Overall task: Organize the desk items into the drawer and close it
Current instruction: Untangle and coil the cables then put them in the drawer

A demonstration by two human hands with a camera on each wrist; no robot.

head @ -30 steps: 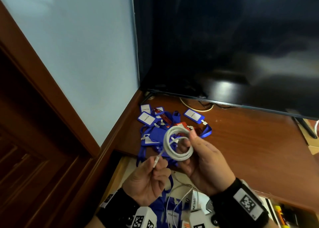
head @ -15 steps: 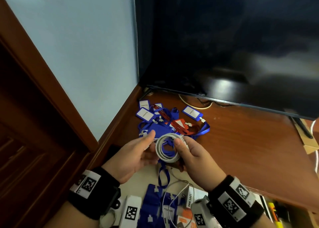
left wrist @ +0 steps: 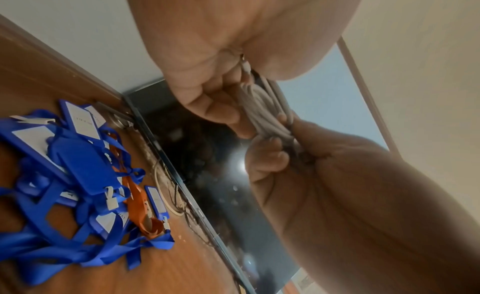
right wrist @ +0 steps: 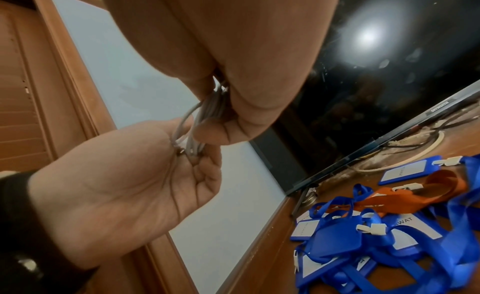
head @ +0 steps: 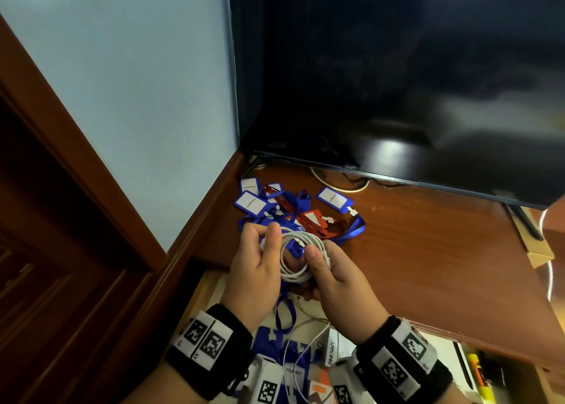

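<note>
Both hands pinch the coiled cable, light and springy, best held across its loops

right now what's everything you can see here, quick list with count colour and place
coiled cable: one, white, held between both hands above the drawer's front edge
badge holders with lanyards: a tangled pile, mostly blue, one orange-red, on the desk near the wall corner
desk: one, brown wood, under the screen
screen: one, black, standing at the back of the desk
drawer: one, open, below the desk edge, holding blue badges, a white cable and small boxes
wall: pale blue, left of the screen
wristbands: two, black with white markers, one on each wrist
left hand: grips the coil's left side
right hand: pinches the coil's right side
</note>
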